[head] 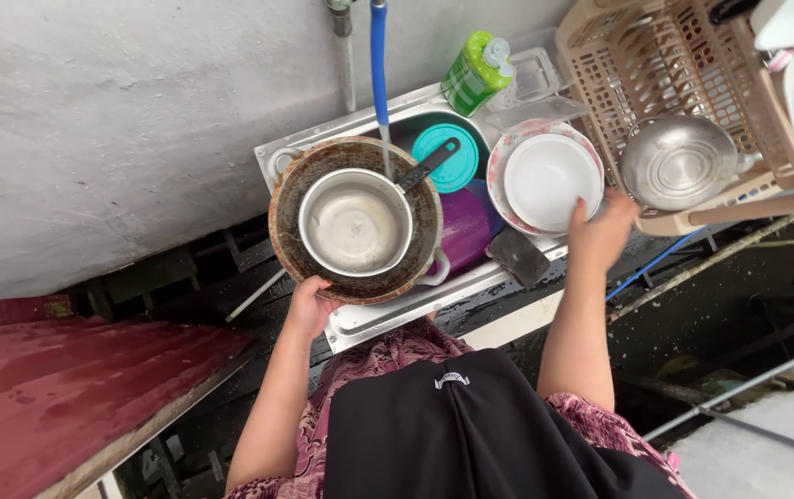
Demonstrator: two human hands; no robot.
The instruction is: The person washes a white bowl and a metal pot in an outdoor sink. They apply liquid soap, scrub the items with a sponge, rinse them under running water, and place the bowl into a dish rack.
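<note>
Left hand [309, 305]: grips the near rim of the big, blackened round wok [356, 220], fingers curled under the edge and thumb on top.
Wok: sits tilted over the steel sink [360, 323], straight ahead of the left fingers; its inside is brown and crusted.
Saucepan [356, 224]: shiny steel, nested inside the wok, its black handle pointing away to the upper right; a thin water stream from the blue hose [378, 55] falls into it.
Right hand [603, 231]: fingers pressed to the right edge of the white plate [549, 177], which lies just left of them; thumb hidden, so I cannot tell whether it pinches.
Farther right: steel bowl [679, 162] in the beige plastic rack [637, 65].
</note>
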